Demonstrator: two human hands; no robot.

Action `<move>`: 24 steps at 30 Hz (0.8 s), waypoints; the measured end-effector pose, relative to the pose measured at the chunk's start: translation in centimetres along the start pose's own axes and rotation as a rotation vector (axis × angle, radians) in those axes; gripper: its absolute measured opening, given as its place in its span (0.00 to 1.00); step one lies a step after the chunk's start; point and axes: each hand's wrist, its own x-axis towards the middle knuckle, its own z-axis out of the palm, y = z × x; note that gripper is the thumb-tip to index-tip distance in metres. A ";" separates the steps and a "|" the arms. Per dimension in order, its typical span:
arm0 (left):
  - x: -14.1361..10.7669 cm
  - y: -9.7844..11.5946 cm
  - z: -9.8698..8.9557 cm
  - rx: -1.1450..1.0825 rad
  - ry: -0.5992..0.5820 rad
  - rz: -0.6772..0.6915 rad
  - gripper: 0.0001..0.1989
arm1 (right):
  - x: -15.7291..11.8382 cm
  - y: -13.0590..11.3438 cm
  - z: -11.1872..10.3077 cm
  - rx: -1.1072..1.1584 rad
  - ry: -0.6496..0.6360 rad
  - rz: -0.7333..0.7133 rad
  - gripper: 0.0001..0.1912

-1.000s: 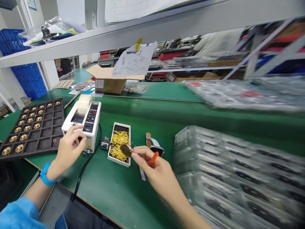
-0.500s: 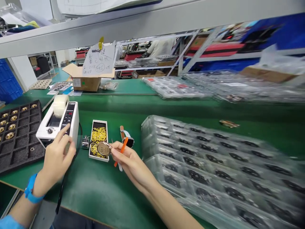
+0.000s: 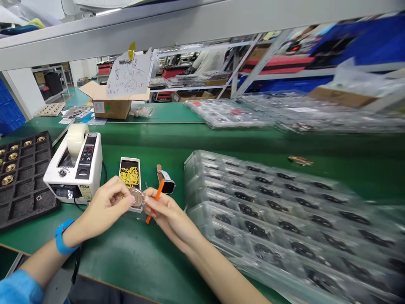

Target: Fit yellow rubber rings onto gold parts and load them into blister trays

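Note:
My right hand (image 3: 163, 209) grips a round watch case (image 3: 137, 197) by its edge, over the near end of the box of rings. An orange plastic stick (image 3: 155, 202) is tucked between that hand's fingers. From the other side my left hand (image 3: 109, 204) pinches the case rim between thumb and forefinger, so part of the rim is hidden. Beneath the case lies a white box (image 3: 139, 162) with yellow rubber rings (image 3: 129, 175). A smartwatch (image 3: 168, 186) with a light strap rests just beyond my right hand.
At left stand a white tape dispenser (image 3: 90, 164) and a black foam tray (image 3: 41, 179) with gold watch parts. Clear trays (image 3: 202, 185) of dark parts fill the right side. A cardboard box (image 3: 110, 109) stands behind, and a grey beam (image 3: 190, 27) crosses above.
My left hand has moved right and down from the tape dispenser to the watch case and now pinches its rim. My right hand still holds the case and orange stick.

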 end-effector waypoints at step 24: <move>0.2 -2.8 1.4 -0.145 0.076 -0.107 0.12 | -0.5 0.7 0.0 0.075 0.008 0.053 0.20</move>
